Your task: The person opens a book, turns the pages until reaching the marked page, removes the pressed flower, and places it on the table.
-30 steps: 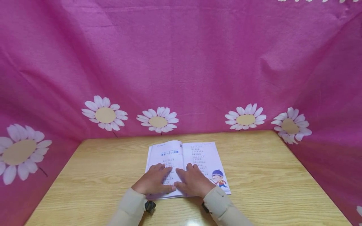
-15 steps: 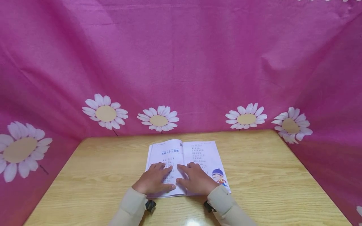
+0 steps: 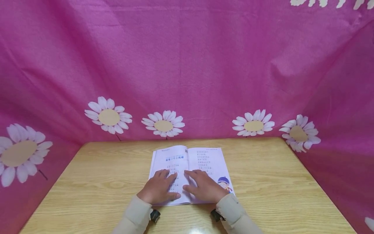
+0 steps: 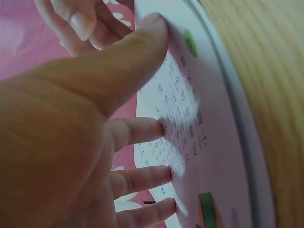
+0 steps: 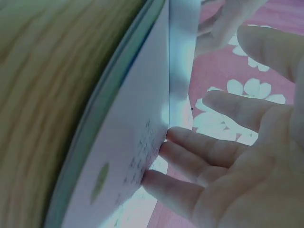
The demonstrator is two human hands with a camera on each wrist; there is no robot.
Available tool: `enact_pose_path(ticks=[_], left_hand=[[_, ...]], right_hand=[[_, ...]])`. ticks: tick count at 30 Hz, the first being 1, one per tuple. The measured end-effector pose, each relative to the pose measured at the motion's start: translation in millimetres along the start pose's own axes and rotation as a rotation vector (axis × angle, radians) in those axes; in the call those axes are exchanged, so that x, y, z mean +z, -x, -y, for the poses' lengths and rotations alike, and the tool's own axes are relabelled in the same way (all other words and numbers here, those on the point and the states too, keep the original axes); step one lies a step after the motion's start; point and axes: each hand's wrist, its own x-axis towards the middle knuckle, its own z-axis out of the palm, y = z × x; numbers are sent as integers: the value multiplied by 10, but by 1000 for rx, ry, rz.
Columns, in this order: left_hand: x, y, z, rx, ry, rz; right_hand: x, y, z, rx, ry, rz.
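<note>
An open book [image 3: 175, 152] with printed text lies flat near the front middle of the table. My left hand [image 3: 159, 187] rests on the left page, its fingers spread; in the left wrist view the fingertips [image 4: 164, 173] meet the paper and the thumb [image 4: 137, 52] reaches over it. Over the right page lies my right hand [image 3: 205, 187], its index finger and thumb pointing toward the spine. The right wrist view shows several fingertips [image 5: 154, 178] touching the page, while the index finger and thumb stand off it. A cartoon child in a blue hat [image 3: 223, 182] is printed at the lower right.
The wooden table [image 3: 277, 182] extends on all sides of the book. A pink cloth [image 3: 204, 65] with white daisies hangs behind it and along both sides. Dark wrist devices [image 3: 216, 214] show below both sleeves [image 3: 233, 211].
My right hand has shifted slightly right, its thumb moving away from the left hand's thumb. The left hand stays nearly still, and the book remains open at the same pages.
</note>
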Motion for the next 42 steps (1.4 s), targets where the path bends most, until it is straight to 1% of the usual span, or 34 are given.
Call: enact_pose_path(ticks=[3, 6, 10, 17, 21, 25, 27, 32, 36, 42], left_hand=[[-12, 3, -9, -4, -5, 2], [-21, 4, -23, -13, 1, 7], [-11, -2, -27, -17, 9, 5], [37, -19, 1, -1, 10, -12], [22, -8, -13, 1, 11, -20], [-10, 8, -45, -16, 15, 0], [-14, 7, -50, -27, 14, 7], [-10, 0, -41, -34, 19, 14], [-14, -3, -37, -30, 30, 11], [-9, 2, -33, -20, 32, 8]], right_hand=[[-33, 8, -22, -11, -38, -2], [-54, 8, -42, -10, -50, 0], [-70, 7, -52, -13, -52, -2], [-88, 20, -56, -2, -54, -8], [-101, 27, -54, -4, -60, -39], [-117, 32, -46, 2, -59, -72], [-131, 37, -34, 21, -70, -84], [-155, 52, -24, 100, -71, -114], [-160, 42, -45, 183, -25, -137], [-145, 28, -77, 335, 92, -165]])
